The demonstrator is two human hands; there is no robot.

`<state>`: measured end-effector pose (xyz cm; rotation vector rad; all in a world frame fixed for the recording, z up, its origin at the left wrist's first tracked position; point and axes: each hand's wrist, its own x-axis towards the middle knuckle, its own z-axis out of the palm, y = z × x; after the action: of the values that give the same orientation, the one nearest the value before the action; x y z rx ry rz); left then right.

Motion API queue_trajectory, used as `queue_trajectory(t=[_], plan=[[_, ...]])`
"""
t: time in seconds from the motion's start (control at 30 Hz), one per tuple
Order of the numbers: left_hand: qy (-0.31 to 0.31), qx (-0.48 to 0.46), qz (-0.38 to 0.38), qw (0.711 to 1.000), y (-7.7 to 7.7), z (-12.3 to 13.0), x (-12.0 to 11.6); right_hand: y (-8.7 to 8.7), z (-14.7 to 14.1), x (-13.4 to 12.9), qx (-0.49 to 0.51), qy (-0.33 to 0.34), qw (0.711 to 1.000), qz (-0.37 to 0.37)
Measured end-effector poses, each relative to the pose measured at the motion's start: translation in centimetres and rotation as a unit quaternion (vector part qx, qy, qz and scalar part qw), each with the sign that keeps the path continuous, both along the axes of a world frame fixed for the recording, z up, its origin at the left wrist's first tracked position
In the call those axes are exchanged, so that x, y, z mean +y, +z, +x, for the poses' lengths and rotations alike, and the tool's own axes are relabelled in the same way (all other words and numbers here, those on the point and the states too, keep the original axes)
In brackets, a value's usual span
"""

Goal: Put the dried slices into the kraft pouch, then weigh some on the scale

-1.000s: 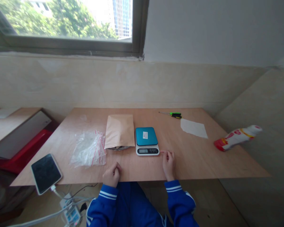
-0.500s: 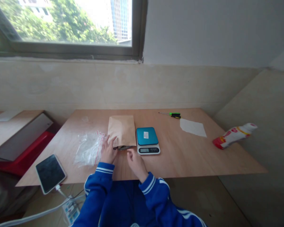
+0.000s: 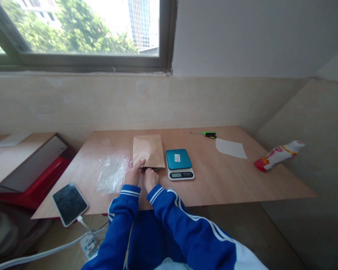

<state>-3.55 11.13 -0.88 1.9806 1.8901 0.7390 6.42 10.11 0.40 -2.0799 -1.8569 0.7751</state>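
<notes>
A brown paper bag lies flat on the table, its mouth facing me and slightly parted. My left hand grips the left corner of that mouth, fingers on top of the paper. At the opening is my right hand, its fingertips tucked into the bag and out of sight, so whatever they touch is hidden. Close by on the right sits a kitchen scale with a teal top and a small display. A clear zip bag with a red seal line rests left of my left hand.
Toward the back lies a green-and-black screwdriver, near a white sheet of paper. A red-and-white bottle stands at the right. On the left front edge, a tablet-like device has a cable plugged in.
My right hand has moved left and forward, and its fingers have gone into the bag's mouth. My left hand has shifted onto the mouth's corner. The whole view has turned slightly.
</notes>
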Motion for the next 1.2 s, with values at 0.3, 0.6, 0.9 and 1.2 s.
queue_trajectory(t=[0.3,0.6,0.9,1.2], plan=[[0.033,0.01,0.001,0.999,1.0,0.2,0.8,0.6,3.3,-1.0,0.0,-0.013,0.997,0.076],[0.04,0.019,-0.008,0.999,1.4,0.2,1.7,0.7,11.8,-1.8,0.087,-0.062,0.978,0.181],[0.054,0.007,-0.012,0.998,0.3,0.4,0.8,-0.2,17.9,2.8,0.051,-0.133,0.954,0.264],[0.025,-0.013,-0.01,1.0,0.1,0.1,0.8,-0.7,14.6,0.3,0.086,-0.097,0.964,0.232]])
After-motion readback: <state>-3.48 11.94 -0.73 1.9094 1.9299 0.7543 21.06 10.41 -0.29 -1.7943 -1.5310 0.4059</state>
